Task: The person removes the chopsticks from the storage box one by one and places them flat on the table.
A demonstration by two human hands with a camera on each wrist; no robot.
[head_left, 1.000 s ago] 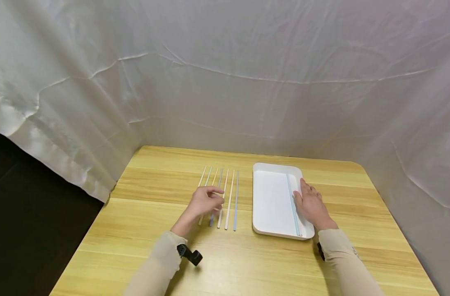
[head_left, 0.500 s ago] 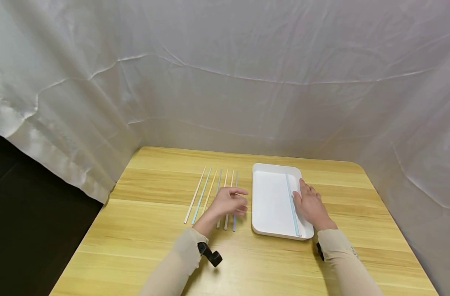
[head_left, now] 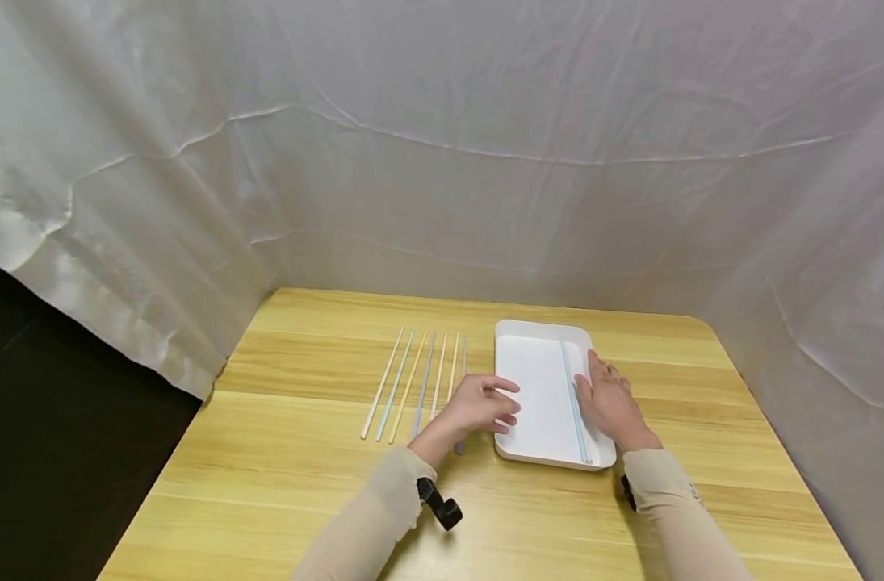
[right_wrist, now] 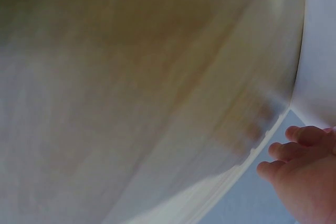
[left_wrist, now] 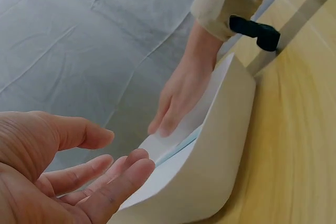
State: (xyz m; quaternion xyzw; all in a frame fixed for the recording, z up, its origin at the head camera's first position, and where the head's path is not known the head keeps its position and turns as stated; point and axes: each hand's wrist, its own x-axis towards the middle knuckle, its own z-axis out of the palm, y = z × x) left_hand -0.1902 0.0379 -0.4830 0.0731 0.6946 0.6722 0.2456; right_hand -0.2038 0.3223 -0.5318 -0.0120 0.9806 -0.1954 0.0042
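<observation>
A white rectangular tray (head_left: 534, 379) lies on the table, with a light blue stick (head_left: 572, 403) lengthwise inside near its right wall. My right hand (head_left: 614, 407) holds the tray's right side, thumb inside and fingers outside the rim. At the tray's left rim is my left hand (head_left: 478, 403), fingers loosely bent and spread. Nothing shows between its thumb and fingers (left_wrist: 123, 182) in the left wrist view. Left of the tray, several thin pastel sticks (head_left: 410, 387) lie side by side on the table; the left hand and forearm hide parts of the rightmost ones.
The wooden table (head_left: 303, 452) is backed by a pale draped curtain (head_left: 442, 202), which also hangs at both sides. A black device is strapped on the left wrist (head_left: 437, 504). The right wrist view is mostly blurred pale surface, with fingers (right_wrist: 286, 151) at its lower right.
My left hand has moved right, from over the row of sticks to the tray's left rim, uncovering the left sticks. My right hand and the tray stay where they were.
</observation>
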